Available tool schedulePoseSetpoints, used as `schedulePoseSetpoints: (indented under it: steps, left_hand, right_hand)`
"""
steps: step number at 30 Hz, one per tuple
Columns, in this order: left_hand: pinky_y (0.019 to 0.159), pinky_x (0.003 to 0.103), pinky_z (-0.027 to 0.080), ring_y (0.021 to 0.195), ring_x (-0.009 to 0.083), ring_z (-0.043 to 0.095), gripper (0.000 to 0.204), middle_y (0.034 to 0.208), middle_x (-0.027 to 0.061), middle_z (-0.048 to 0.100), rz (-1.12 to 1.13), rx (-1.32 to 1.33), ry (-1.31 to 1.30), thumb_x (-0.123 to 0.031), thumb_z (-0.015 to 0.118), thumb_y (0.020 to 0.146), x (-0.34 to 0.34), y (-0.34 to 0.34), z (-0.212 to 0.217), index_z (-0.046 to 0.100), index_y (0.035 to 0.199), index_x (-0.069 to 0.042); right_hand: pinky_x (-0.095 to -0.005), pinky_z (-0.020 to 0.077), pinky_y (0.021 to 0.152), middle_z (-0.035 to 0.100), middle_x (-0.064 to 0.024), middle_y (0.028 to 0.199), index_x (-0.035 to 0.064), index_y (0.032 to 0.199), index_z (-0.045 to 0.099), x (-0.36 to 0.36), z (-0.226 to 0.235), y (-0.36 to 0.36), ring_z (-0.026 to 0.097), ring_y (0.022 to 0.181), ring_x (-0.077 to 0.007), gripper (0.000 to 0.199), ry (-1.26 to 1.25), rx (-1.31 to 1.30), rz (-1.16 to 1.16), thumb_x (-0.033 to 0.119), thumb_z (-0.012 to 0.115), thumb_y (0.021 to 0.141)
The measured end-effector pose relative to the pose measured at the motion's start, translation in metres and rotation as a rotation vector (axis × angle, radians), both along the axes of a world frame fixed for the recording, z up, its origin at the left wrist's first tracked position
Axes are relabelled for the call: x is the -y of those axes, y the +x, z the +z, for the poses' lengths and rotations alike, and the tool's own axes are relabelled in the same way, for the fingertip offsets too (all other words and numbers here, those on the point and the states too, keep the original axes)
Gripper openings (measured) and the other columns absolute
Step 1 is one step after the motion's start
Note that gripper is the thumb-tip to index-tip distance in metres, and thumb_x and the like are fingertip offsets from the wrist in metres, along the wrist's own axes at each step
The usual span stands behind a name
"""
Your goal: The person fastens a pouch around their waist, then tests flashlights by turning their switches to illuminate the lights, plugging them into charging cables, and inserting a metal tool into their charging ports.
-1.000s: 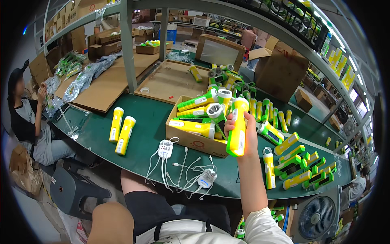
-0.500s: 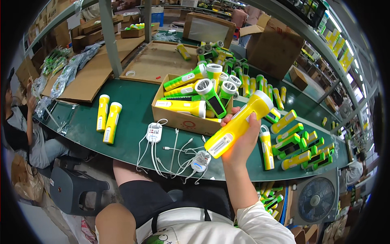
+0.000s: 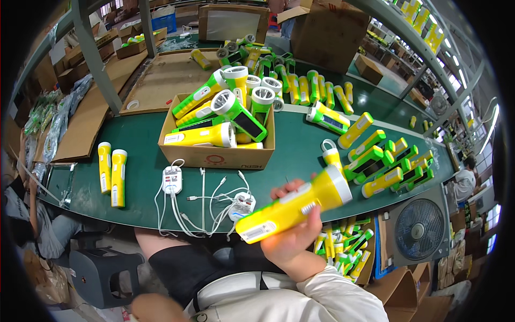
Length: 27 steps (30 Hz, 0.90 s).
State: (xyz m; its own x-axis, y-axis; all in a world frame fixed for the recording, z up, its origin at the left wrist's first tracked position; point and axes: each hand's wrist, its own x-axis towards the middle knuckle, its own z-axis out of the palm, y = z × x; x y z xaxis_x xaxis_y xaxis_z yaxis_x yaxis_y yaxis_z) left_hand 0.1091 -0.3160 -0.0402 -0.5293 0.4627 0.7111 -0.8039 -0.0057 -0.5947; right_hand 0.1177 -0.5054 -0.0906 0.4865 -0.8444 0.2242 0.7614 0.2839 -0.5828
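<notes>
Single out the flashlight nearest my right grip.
The yellow flashlight held in your right grip, white head toward the picture's right; those on the green table and in the cardboard box are unheld.

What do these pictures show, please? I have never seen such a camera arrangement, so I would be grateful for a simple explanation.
There is no machine here: a person is working bare-handed. The view comes from a wide fisheye camera worn on the head, looking down. Therefore straight edges look bent, and the picture's left is also the person's left.

The right hand holds a yellow flashlight, its white head toward the upper right. The left hand does not show.

On the green table is an open cardboard box filled with yellow and green flashlights. Left of it lie two more flashlights. In front are two white units with white cables, and at the right is a group of flashlights.
</notes>
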Motion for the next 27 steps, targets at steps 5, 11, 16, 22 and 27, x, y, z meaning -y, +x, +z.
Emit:
schedulePoseSetpoints:
  steps: [5,11,16,22,27]
  left_hand:
    - [0.091,0.033,0.042,0.102,0.0236,0.052,0.051,0.121,0.0164,0.043,-0.373,-1.583,1.013,-0.017,0.071,0.078,0.077,0.015,-0.065,0.044,0.118,0.0]
    - [0.092,0.033,0.043,0.109,0.0229,0.049,0.057,0.121,0.015,0.04,-0.903,-1.624,1.057,0.004,0.075,0.069,0.086,0.02,-0.099,0.045,0.117,0.0]
    - [0.094,0.04,0.047,0.114,0.0304,0.051,0.06,0.123,0.0168,0.041,-0.666,-1.339,0.918,0.0,0.081,0.065,0.079,0.036,-0.1,0.048,0.115,-0.004]
    - [0.097,0.043,0.047,0.12,0.0365,0.048,0.075,0.125,0.0172,0.04,-0.201,-0.956,0.668,-0.005,0.08,0.069,0.065,0.062,-0.09,0.035,0.128,-0.018]
    - [0.085,0.043,0.057,0.11,0.0409,0.053,0.091,0.126,0.0108,0.028,0.137,-0.948,0.672,-0.006,0.086,0.058,0.06,0.073,-0.074,0.025,0.122,-0.024]
  right_hand:
    - [-0.0397,0.0403,0.078,0.05,-0.0105,0.104,0.011,0.139,0.027,0.002,-0.054,-0.024,0.05,0.09,-0.0223,0.065,-0.409,0.21,-0.125,0.04,0.052,0.086]
    - [-0.0436,0.044,0.077,0.053,-0.012,0.099,0.0071,0.123,0.04,-0.004,-0.061,-0.024,0.055,0.087,-0.0268,0.058,-0.296,0.284,-0.314,0.05,0.052,0.087]
    - [-0.043,0.0466,0.073,0.047,-0.0203,0.104,0.0051,0.128,0.037,-0.014,-0.057,-0.01,0.054,0.088,-0.0319,0.067,-0.452,0.319,-0.466,0.052,0.055,0.083]
    - [-0.0398,0.0502,0.079,0.044,-0.0215,0.114,0.0054,0.13,0.034,0.011,-0.045,-0.037,0.054,0.099,-0.0319,0.068,-0.717,-0.051,0.32,0.05,0.058,0.084]
    - [-0.0357,0.0532,0.078,0.049,-0.0205,0.105,-0.002,0.121,0.038,0.006,-0.046,-0.002,0.06,0.087,-0.0285,0.081,-0.694,0.174,0.217,0.063,0.06,0.078]
